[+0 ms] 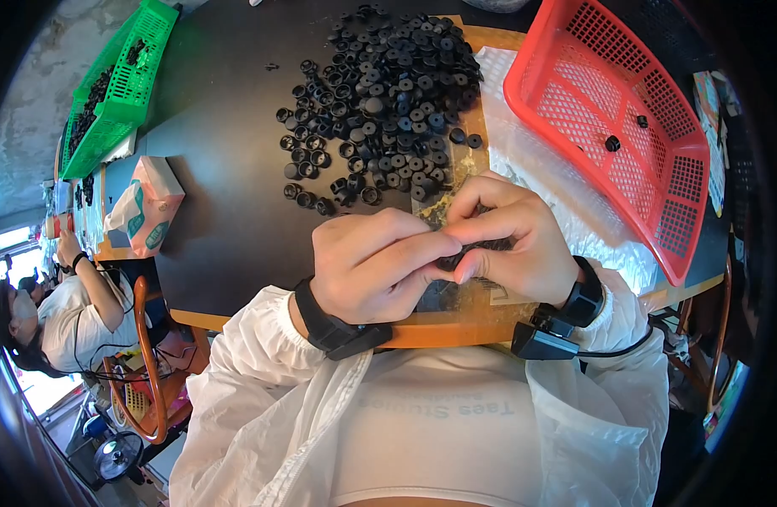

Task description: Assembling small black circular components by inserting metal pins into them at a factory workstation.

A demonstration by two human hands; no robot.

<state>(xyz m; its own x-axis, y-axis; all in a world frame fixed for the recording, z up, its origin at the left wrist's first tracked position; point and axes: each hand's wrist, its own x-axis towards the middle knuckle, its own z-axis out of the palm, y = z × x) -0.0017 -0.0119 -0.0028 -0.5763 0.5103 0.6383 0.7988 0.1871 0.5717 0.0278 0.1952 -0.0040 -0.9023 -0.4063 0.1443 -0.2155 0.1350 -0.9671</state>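
Note:
My left hand (376, 264) and my right hand (519, 241) meet at the fingertips over the table's near edge. Both are closed in a pinch around a small black part (483, 246), mostly covered by the fingers, so its exact shape cannot be made out. Just beyond my hands lies a large heap of small round black plastic caps (397, 93). Some of these show a hollow side, others a flat disc face with a centre hole. Black straps with box-like devices sit on both my wrists.
At the right a red mesh basket (604, 127) holds a few black pieces, on white plastic sheeting (536, 160). A green basket (122, 89) with black parts stands far left, near a tissue pack (148, 207) on the dark table (228, 127). Another person (76, 317) sits at left.

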